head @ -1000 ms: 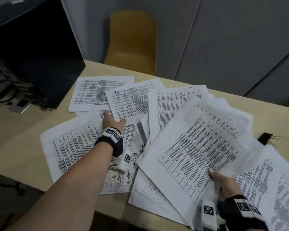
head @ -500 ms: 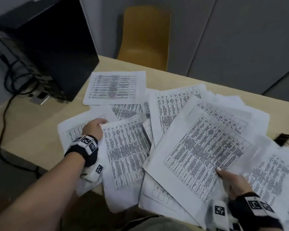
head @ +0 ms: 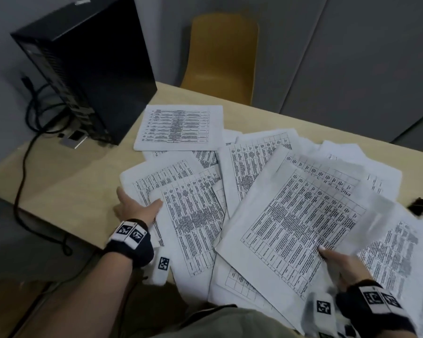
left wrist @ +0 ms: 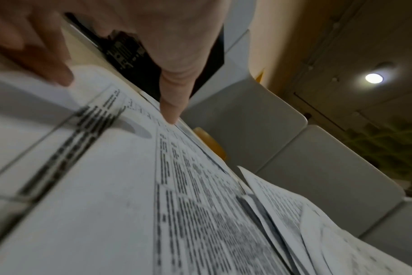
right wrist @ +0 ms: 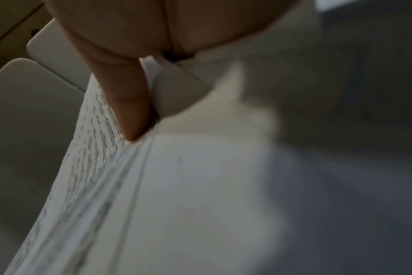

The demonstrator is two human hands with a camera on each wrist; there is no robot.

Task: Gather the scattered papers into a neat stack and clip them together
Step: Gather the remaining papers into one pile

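Printed sheets lie fanned across the beige table (head: 78, 186). My left hand (head: 139, 200) rests spread on the left edge of the pile, its thumb (left wrist: 174, 104) pressing on a table-printed sheet (head: 195, 220) while the straight fingers touch the sheet beside it. My right hand (head: 332, 258) pinches the near edge of a large bundle of papers (head: 296, 215): the thumb (right wrist: 129, 111) lies on top and the fingers are hidden underneath. One sheet (head: 178, 128) lies apart at the far side. A black binder clip (head: 420, 206) sits on the table at the right edge.
A black computer tower (head: 88, 69) stands at the far left corner with cables (head: 29, 113) trailing beside it. A yellow chair (head: 220, 57) stands behind the table. Grey panels form the back wall. The table's near edge runs under the overhanging papers.
My left hand dragged a sheet from the far middle toward me and to the left, then shifted to the pile's left edge. The right hand kept holding its bundle.
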